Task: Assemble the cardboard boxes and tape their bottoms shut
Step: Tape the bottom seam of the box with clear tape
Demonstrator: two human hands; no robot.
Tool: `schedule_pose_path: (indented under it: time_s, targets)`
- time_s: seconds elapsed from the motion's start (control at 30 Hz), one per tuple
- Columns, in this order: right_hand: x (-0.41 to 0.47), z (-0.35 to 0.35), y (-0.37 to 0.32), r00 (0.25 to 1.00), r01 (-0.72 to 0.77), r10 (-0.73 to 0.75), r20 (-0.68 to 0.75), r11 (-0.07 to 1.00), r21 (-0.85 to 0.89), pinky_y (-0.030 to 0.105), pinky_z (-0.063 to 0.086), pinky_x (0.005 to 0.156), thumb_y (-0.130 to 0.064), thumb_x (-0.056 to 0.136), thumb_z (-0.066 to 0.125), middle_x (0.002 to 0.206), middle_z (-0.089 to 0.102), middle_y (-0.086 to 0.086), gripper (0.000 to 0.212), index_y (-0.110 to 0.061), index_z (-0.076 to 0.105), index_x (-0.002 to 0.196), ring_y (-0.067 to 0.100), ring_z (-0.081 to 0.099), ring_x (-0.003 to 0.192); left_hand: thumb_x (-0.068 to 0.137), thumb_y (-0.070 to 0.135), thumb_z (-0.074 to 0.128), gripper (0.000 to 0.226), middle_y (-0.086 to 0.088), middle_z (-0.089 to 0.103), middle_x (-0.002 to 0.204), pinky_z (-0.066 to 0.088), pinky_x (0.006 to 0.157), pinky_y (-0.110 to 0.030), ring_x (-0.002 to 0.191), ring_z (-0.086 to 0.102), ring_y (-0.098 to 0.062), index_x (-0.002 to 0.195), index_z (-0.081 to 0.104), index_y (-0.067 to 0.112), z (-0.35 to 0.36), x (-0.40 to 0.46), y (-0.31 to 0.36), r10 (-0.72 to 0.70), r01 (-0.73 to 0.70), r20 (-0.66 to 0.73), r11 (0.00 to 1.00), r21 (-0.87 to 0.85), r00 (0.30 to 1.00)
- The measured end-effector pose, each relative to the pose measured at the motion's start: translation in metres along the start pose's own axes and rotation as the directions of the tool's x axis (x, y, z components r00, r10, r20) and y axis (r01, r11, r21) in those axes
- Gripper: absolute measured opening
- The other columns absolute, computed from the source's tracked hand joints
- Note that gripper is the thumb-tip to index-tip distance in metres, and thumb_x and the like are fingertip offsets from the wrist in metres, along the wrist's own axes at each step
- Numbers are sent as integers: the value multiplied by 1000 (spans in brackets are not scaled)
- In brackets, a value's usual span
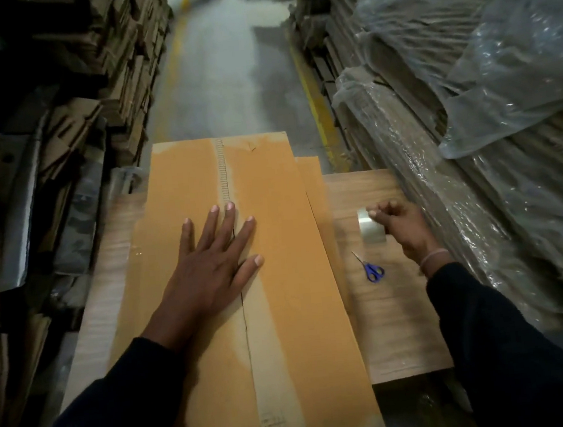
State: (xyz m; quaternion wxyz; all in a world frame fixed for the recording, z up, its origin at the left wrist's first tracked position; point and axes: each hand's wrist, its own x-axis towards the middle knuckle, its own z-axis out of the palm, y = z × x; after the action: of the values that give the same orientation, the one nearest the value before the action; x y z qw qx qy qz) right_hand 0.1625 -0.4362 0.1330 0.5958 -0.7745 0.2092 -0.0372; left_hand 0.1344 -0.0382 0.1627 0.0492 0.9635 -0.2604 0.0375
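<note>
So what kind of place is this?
Probably a warehouse or packing room: stacks of flat cardboard line a concrete aisle, plastic-wrapped bundles sit opposite, and a box is being taped.

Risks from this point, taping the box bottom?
1. The left hand presses only mid-seam; the flaps of the box may gape elsewhere.
2. The box overhangs the table at the near end and might tip.
3. The right hand, reaching for the tape roll, could knock the scissors.

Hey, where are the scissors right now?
The blue-handled scissors lie on the wooden table, right of the cardboard box, just nearer the person than the tape roll at the right hand.
</note>
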Motion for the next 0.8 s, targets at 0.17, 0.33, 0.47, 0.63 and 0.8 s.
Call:
schedule_pose_path:
  time_s: [0.17,0.33,0.47,0.63,0.8]
  targets:
    - [-82,17,-128,971,16,-104,217,927,374,27,57,71,-8,93,71,105,75,7,16,-5,73,109,14,70,85,98,76,19,83,-1,-4,176,4,125,-64,163,-2,-26,168,21,31,-10,8,-2,5,-4,7,985,-171,1000]
    - [-131,81,-169,937,-93,-50,347,918,385,26,57,67,-4,96,67,95,78,5,11,-7,75,102,14,71,79,103,46,62,50,12,37,167,29,127,-46,154,31,-5,151,53,33,-51,16,-1,-199,14,-103,512,-859,975]
    - [-146,125,-171,930,-95,-43,365,931,353,30,54,68,-4,98,65,91,76,5,8,-8,73,99,18,69,79,101,33,70,18,11,67,128,51,110,-45,125,62,-7,116,75,24,-87,19,0,-234,-90,-175,335,-938,956]
    - [-153,152,-176,943,-70,-60,327,926,372,30,53,63,-8,93,69,82,75,9,3,-11,70,94,22,68,72,84,37,88,27,8,73,111,59,98,-46,109,70,-11,104,77,22,-89,18,-15,-216,49,-3,236,-970,976]
    - [-161,165,-178,953,-49,-71,295,924,378,35,52,70,-10,92,71,90,72,15,4,-12,72,95,27,66,81,89,24,84,8,1,76,99,59,94,-50,99,72,-19,91,78,20,-91,22,-25,-203,41,7,162,-986,979]
